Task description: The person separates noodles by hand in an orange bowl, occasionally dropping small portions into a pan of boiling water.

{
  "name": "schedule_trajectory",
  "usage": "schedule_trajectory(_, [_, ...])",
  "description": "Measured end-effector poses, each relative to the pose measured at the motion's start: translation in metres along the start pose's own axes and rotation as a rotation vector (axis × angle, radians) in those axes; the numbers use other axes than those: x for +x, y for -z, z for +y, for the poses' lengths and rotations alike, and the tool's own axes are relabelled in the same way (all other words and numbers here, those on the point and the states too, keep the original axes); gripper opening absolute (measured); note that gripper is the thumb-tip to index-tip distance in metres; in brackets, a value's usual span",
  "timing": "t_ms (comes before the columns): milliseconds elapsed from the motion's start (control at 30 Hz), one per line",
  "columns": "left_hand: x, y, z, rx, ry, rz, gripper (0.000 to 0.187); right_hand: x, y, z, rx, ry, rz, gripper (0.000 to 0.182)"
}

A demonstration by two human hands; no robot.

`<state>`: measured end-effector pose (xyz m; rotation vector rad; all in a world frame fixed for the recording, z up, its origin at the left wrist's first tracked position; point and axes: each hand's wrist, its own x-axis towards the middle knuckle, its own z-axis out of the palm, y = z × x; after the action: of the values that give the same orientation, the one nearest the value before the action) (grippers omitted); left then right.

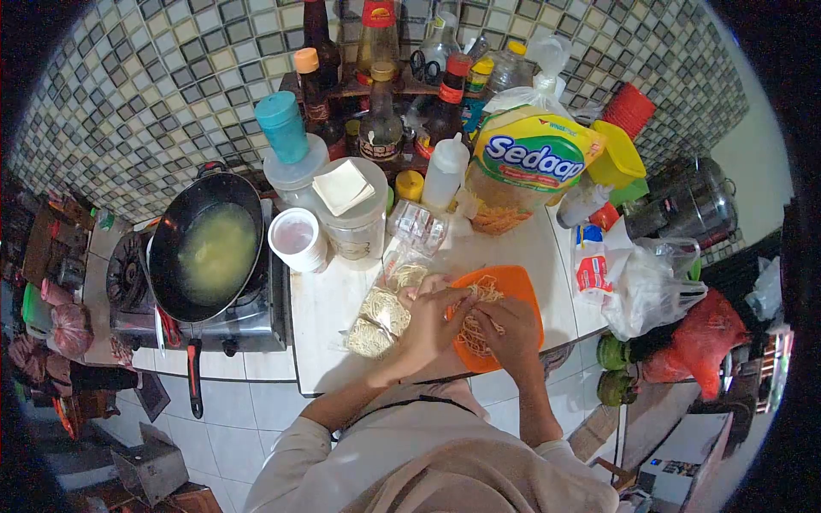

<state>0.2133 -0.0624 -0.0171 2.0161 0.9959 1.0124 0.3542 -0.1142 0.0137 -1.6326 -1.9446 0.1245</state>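
Observation:
An orange plastic tray (531, 317) lies on the counter in front of me with loose yellowish noodles (473, 336) in it. Over its left side reaches my left hand (434, 315), its fingertips closed on noodle strands. My right hand (510, 332) comes in from the right, thumb and fingers pinched on strands close to the left fingertips. Just left of my left hand are pale blocks of noodles (373, 321) in clear plastic. The strands between my fingers are partly hidden by the hands.
At left, a black wok (208, 305) with yellowish liquid sits on the gas stove (278, 316). White cups (297, 239), a lidded tub (355, 224), a squeeze bottle (445, 173) and a Sedaap pouch (536, 158) line the back. Plastic bags (654, 291) lie at right.

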Motion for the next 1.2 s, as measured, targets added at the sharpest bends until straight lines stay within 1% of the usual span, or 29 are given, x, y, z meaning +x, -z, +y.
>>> schedule_trajectory(33, [-0.001,-0.003,-0.004,0.0,-0.001,0.001,0.018,0.002,0.003,0.0,-0.001,0.001,0.001,0.012])
schedule_trajectory(100, [-0.003,-0.009,-0.012,-0.209,0.106,-0.071,0.018,0.005,0.007,-0.001,0.014,0.063,0.039,0.013])
schedule_trajectory(133, [-0.003,-0.009,-0.014,-0.209,0.106,-0.07,0.018,0.005,0.008,-0.002,0.014,0.064,0.038,0.013])
schedule_trajectory(200, [-0.003,-0.006,-0.016,-0.141,0.019,-0.06,0.017,0.006,0.01,-0.003,-0.002,0.048,0.093,0.013])
schedule_trajectory(233, [-0.002,-0.005,-0.018,-0.142,0.02,-0.059,0.017,0.007,0.012,-0.004,-0.002,0.049,0.092,0.013])
schedule_trajectory(300, [0.0,-0.001,-0.022,-0.442,0.172,-0.272,0.019,0.009,0.018,-0.002,0.059,0.075,0.086,0.014])
schedule_trajectory(333, [0.001,0.003,-0.021,-0.442,0.172,-0.272,0.019,0.008,0.018,0.002,0.059,0.075,0.086,0.014])
schedule_trajectory(400, [0.003,0.01,-0.015,-0.594,0.18,-0.404,0.021,0.006,0.016,0.01,0.057,0.03,0.059,0.016])
schedule_trajectory(433, [0.004,0.012,-0.016,-0.594,0.18,-0.404,0.021,0.006,0.017,0.011,0.057,0.03,0.059,0.016])
schedule_trajectory(500, [0.005,0.015,-0.017,-0.6,0.255,-0.532,0.024,0.006,0.016,0.012,0.139,0.007,0.048,0.015])
schedule_trajectory(533, [0.005,0.015,-0.016,-0.601,0.256,-0.531,0.024,0.005,0.015,0.015,0.139,0.008,0.047,0.015])
schedule_trajectory(600, [0.002,0.012,-0.013,-0.726,0.312,-0.473,0.027,0.001,0.011,0.02,0.234,-0.148,-0.076,0.016])
schedule_trajectory(633, [0.003,0.011,-0.014,-0.726,0.312,-0.473,0.027,0.003,0.011,0.018,0.234,-0.148,-0.076,0.016])
schedule_trajectory(700, [0.004,0.009,-0.018,-0.835,0.39,-0.512,0.03,0.008,0.012,0.008,0.388,-0.266,-0.1,0.015])
schedule_trajectory(733, [0.002,0.007,-0.019,-0.835,0.391,-0.511,0.03,0.008,0.01,0.007,0.388,-0.265,-0.101,0.015])
schedule_trajectory(800, [-0.001,0.003,-0.019,-0.96,0.419,-0.407,0.023,0.006,0.001,0.009,0.484,-0.334,-0.03,0.015])
schedule_trajectory(833, [-0.001,0.003,-0.018,-0.96,0.42,-0.408,0.023,0.002,-0.007,0.011,0.484,-0.334,-0.03,0.015])
schedule_trajectory(900, [-0.001,0.006,-0.014,-1.201,0.42,-0.378,0.021,-0.008,-0.026,0.018,0.862,-0.488,0.149,0.014])
schedule_trajectory(933, [-0.001,0.005,-0.012,-1.201,0.421,-0.377,0.021,-0.01,-0.031,0.019,0.863,-0.488,0.148,0.014])
schedule_trajectory(1000, [-0.003,-0.002,-0.007,-1.348,0.517,-0.197,0.02,-0.013,-0.038,0.017,0.931,-0.528,0.19,0.014])
schedule_trajectory(1033, [-0.005,-0.003,-0.006,-1.348,0.518,-0.197,0.02,-0.012,-0.038,0.015,0.932,-0.529,0.19,0.014])
schedule_trajectory(1100, [-0.006,-0.004,-0.004,-1.412,0.553,-0.077,0.02,-0.011,-0.033,0.005,0.816,-0.578,0.175,0.015])
schedule_trajectory(1133, [-0.007,-0.005,-0.002,-1.412,0.553,-0.08,0.02,-0.01,-0.033,0.002,0.816,-0.579,0.178,0.015])
schedule_trajectory(1200, [-0.007,-0.004,0.001,-1.284,0.613,0.007,0.02,-0.008,-0.034,-0.005,0.936,-0.615,0.126,0.015])
